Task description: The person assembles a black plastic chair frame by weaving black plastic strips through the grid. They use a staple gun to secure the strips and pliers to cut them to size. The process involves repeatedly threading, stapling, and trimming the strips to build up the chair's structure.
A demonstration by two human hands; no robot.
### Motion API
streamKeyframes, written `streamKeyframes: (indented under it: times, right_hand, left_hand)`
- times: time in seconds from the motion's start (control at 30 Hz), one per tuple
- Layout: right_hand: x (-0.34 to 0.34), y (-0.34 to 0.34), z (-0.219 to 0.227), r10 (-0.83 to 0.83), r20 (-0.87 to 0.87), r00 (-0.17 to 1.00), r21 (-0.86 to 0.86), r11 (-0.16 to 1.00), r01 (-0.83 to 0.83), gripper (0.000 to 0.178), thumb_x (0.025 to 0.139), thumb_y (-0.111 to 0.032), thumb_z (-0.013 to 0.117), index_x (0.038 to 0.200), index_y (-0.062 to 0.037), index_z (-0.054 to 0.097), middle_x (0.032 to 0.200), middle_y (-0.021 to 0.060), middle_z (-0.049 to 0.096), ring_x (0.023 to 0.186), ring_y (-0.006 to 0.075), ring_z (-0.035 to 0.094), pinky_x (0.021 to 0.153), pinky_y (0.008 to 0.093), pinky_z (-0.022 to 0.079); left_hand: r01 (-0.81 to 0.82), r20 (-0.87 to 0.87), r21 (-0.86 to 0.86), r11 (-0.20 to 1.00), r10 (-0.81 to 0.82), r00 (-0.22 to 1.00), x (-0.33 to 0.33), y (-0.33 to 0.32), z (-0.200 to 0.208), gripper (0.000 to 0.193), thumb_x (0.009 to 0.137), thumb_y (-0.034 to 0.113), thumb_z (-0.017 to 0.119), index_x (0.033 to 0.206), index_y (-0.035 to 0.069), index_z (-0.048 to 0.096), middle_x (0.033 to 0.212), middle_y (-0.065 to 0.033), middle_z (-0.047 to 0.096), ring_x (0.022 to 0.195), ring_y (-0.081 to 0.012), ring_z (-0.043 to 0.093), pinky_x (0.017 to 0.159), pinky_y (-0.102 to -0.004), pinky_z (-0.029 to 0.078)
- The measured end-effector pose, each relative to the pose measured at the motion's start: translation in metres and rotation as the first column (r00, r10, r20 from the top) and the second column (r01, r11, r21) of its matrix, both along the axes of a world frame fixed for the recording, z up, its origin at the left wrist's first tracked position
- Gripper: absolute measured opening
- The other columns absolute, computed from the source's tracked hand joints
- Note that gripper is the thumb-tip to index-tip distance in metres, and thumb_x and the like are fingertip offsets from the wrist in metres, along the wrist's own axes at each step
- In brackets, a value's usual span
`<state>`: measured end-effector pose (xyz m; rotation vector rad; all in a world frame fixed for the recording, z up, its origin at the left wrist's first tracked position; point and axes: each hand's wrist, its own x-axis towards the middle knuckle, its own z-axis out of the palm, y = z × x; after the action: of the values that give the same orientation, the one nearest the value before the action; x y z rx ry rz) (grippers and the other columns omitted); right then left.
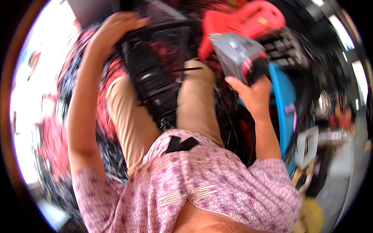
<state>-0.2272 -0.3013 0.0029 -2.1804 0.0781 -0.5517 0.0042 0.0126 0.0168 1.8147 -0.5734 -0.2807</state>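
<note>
My right hand (254, 95) grips a grey and red power tool (243, 54) with a red handle part (248, 19) above it, held up over my right knee. My left hand (116, 27) is raised at the upper left and holds the top edge of a black slatted crate-like frame (155, 73), which stands between my knees. My tan trouser legs (196, 105) and pink patterned shirt fill the lower middle. The picture is blurred by motion.
A blue rounded object (285, 97) sits beside my right leg. Red and black parts and dark cables (77, 128) lie heaped at the left. Another person (344, 116) is at the far right near a bench with white items (309, 145).
</note>
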Motion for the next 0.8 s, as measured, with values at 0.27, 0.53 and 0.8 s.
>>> streamKeyframes:
  times: [0.27, 0.53, 0.8]
  right_hand:
    - [-0.029, -0.163, -0.021, -0.298, -0.073, 0.952, 0.508, 0.810, 0.293, 0.054, 0.085, -0.009, 0.071, 0.134, 0.0017, 0.050, 0.082, 0.0073, 0.065, 0.070, 0.0140, 0.064, 0.061, 0.0292, 0.053]
    - [0.012, -0.319, -0.081, -0.812, -0.053, 0.581, -0.084, 0.584, 0.808, 0.029, 0.071, -0.014, 0.068, 0.082, 0.0121, 0.068, 0.080, 0.0278, 0.069, 0.081, 0.0380, 0.071, 0.074, 0.0455, 0.054]
    - [0.024, -0.395, -0.112, -0.875, -0.141, 0.463, -0.071, 0.476, 0.877, 0.071, 0.074, -0.029, 0.081, 0.130, 0.0077, 0.056, 0.125, 0.0313, 0.063, 0.118, 0.0437, 0.061, 0.101, 0.0449, 0.050]
  left_hand:
    - [-0.259, 0.518, 0.170, 0.951, 0.137, 0.845, 0.000, 0.002, -0.008, 0.036, 0.097, 0.022, 0.065, 0.071, 0.006, 0.046, 0.068, 0.0034, 0.033, 0.065, -0.0060, 0.032, 0.058, -0.0269, 0.026]
    - [-0.242, 0.504, 0.119, 0.963, 0.151, 0.850, 0.008, 0.007, -0.021, 0.032, 0.099, 0.018, 0.063, 0.076, 0.007, 0.046, 0.071, 0.0048, 0.032, 0.067, -0.0055, 0.028, 0.059, -0.0253, 0.023]
    - [-0.205, 0.519, 0.084, 0.975, 0.133, 0.844, 0.017, 0.012, -0.032, 0.030, 0.102, 0.015, 0.060, 0.079, 0.007, 0.043, 0.075, 0.0043, 0.031, 0.070, -0.0060, 0.028, 0.061, -0.0238, 0.024]
